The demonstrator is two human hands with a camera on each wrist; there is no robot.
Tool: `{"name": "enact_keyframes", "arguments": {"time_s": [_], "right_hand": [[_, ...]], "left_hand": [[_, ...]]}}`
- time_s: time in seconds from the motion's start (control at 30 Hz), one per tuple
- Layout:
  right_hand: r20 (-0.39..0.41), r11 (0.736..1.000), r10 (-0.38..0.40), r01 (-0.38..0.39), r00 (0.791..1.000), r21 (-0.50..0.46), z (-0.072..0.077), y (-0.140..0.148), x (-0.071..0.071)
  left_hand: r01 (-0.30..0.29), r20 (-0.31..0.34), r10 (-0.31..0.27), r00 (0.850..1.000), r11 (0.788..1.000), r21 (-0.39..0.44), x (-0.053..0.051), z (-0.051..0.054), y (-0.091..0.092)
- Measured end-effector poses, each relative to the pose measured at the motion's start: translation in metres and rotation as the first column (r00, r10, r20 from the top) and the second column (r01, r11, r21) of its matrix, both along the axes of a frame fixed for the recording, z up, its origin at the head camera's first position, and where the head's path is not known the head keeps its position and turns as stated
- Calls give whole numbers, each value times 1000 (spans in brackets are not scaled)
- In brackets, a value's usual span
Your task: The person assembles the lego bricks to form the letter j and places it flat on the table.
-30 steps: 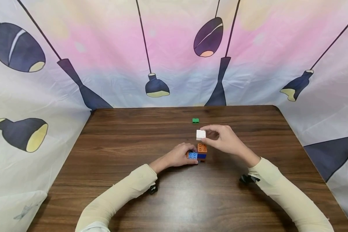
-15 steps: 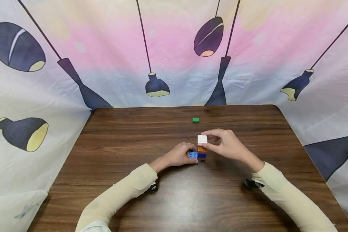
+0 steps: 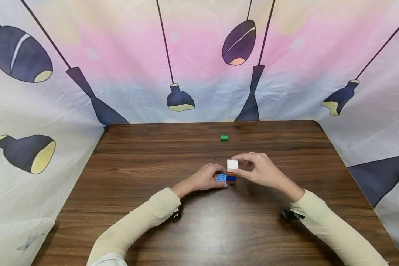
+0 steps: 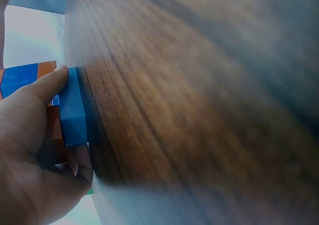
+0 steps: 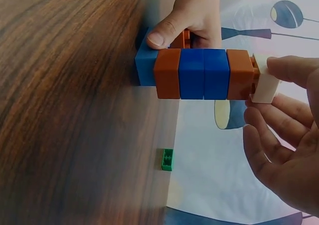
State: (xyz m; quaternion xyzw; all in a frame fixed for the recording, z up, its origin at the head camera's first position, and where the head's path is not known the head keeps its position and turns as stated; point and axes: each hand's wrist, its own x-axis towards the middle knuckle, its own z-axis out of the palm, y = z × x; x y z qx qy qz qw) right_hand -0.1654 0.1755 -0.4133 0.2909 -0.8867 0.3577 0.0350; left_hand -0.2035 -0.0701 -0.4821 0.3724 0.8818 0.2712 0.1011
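My right hand pinches a white brick between thumb and fingers at the top of a brick tower. In the right wrist view the tower has an orange brick, two dark blue bricks and another orange brick on a light blue base brick. Orange studs show in a narrow gap under the white brick. My left hand grips the base, its thumb along the side in the left wrist view. A light blue studded brick shows between its fingers, beside the tower.
A small green brick lies farther back on the brown wooden table. Behind the table hangs a cloth printed with lamps. A pale cushion-like thing is at the lower left.
My right hand has brought the white brick down and slightly toward me, from above and behind the tower onto its top. The left hand has stayed in place.
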Motion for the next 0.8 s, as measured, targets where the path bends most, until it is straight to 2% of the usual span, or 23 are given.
{"name": "enact_keyframes", "arguments": {"time_s": [0.33,0.8], "right_hand": [[7,1000,-2,2,1000,10,-2,1,-2],[-138,996,29,-17,990,84,-1,-2,0]], "left_hand": [[3,6,-3,1000,1000,2,1,1,0],[10,2,-10,1000,1000,-3,1,1,-1]]}}
